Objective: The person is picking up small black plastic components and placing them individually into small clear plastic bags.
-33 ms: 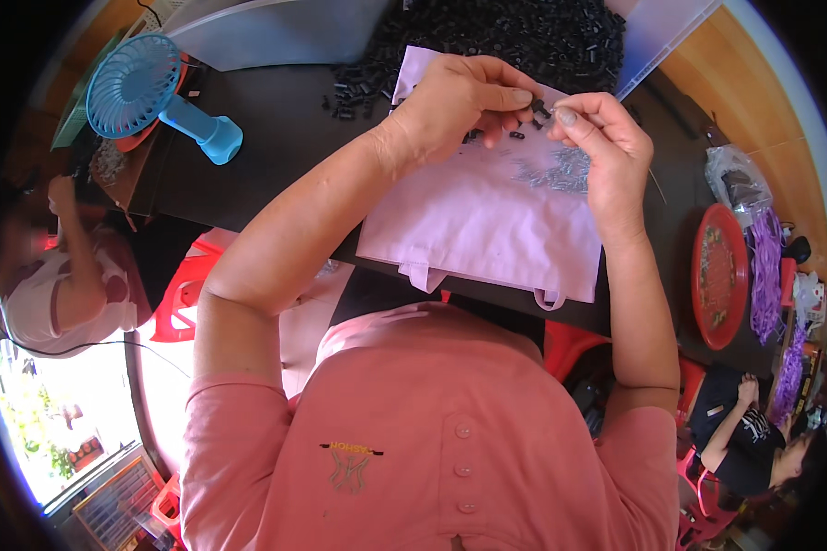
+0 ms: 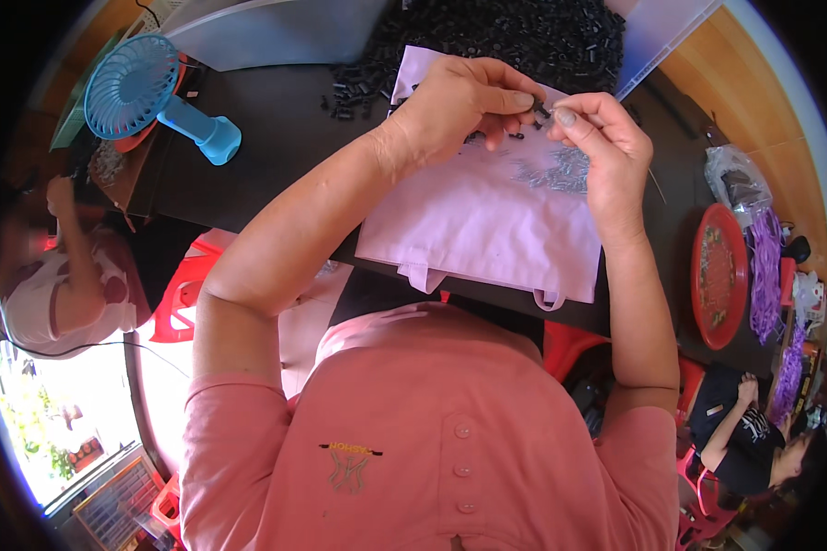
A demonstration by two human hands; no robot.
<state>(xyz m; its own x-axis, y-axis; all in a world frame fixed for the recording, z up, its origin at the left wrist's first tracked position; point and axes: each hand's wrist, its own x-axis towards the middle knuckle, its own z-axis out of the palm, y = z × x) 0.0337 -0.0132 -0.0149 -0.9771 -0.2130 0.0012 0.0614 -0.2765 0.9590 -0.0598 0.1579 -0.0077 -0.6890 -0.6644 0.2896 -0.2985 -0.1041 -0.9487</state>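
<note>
Between thumb and fingers of my left hand (image 2: 482,96) is a small black plastic part (image 2: 540,111). Close to its right, my right hand (image 2: 608,138) is closed in a pinch at that part; what its fingertips hold is too small to make out. Both hands are above a pink cloth bag (image 2: 487,225) lying flat on the table. Under and beside my right hand, a scatter of thin silvery metal pins (image 2: 556,172) lies on the bag. A few loose black parts (image 2: 516,136) rest on the cloth below my fingers. Beyond my hands spreads a large heap of similar black parts (image 2: 510,41).
A blue handheld fan (image 2: 198,129) stands on the dark table (image 2: 211,188) at left. Translucent bins (image 2: 276,37) flank the heap. At right are a red tray (image 2: 719,275), a plastic bag (image 2: 737,179) and purple strands (image 2: 764,275). Other people sit at far left and lower right.
</note>
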